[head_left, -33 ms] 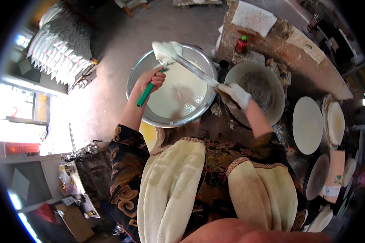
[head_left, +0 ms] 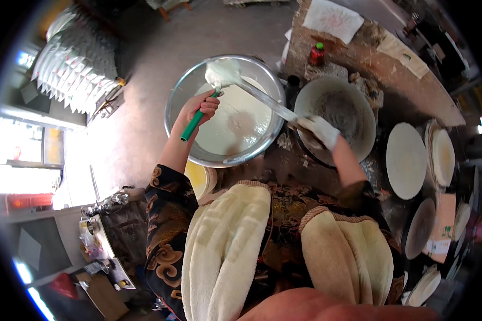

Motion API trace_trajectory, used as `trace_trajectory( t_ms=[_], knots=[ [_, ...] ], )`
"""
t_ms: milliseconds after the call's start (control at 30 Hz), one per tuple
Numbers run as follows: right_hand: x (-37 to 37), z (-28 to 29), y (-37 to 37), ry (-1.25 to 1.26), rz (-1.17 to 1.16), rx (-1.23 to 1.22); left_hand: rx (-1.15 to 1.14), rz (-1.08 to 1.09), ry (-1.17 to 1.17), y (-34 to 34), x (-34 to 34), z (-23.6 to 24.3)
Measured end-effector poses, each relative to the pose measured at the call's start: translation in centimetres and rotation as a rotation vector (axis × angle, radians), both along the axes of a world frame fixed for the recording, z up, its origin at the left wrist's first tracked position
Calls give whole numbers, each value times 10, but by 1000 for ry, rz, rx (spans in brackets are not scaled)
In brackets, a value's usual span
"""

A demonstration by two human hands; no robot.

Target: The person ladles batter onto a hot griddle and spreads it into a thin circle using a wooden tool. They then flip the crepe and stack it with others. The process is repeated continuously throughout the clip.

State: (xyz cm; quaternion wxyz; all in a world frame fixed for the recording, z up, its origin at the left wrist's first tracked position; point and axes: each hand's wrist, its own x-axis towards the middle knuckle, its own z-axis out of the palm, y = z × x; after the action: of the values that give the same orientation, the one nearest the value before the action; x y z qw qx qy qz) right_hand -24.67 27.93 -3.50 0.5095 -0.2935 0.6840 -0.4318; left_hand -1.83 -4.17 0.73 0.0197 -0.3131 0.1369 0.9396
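My left hand [head_left: 199, 109] grips a green-handled tool [head_left: 190, 126] over the left side of a steel basin [head_left: 174, 134] of smooth white batter [head_left: 238, 117]. The tool's upper end meets a white-coated blade [head_left: 222, 74] at the head of a long pale paddle [head_left: 268, 104]; their exact contact is hidden by batter. In a whitish glove, my right hand [head_left: 317, 130] is closed round the paddle's far end, over the near left edge of a wide grey pan [head_left: 365, 107] with a dark, smeared inside. A yellowish tub [head_left: 201, 182] sits partly under the basin.
A worn counter [head_left: 391, 75] at upper right bears a red bottle [head_left: 317, 55] and cloths. Pale round discs [head_left: 405, 160] stand at right. A stack of white pieces [head_left: 75, 69] is at upper left. A cluttered small table [head_left: 99, 241] is at lower left.
My right hand and the paddle have moved slightly right and toward me, the white-coated blade sliding a little the same way. My left hand has stayed nearly still.
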Motion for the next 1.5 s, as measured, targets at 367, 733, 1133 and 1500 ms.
trace_trajectory(
  t_ms=[367,733,1133,1500],
  knots=[
    [-24,3,143,1002,-200,317,-185,-515,-133,96,-122,-39],
    [37,-100,354,-266,-1222,258,-502,-729,157,262,-269,-60],
    [16,-108,280,-422,-1265,-86,-1278,-515,81,343,-339,-142],
    [-17,-72,190,-327,-1188,-82,-2522,-511,718,238,-350,-130]
  ],
)
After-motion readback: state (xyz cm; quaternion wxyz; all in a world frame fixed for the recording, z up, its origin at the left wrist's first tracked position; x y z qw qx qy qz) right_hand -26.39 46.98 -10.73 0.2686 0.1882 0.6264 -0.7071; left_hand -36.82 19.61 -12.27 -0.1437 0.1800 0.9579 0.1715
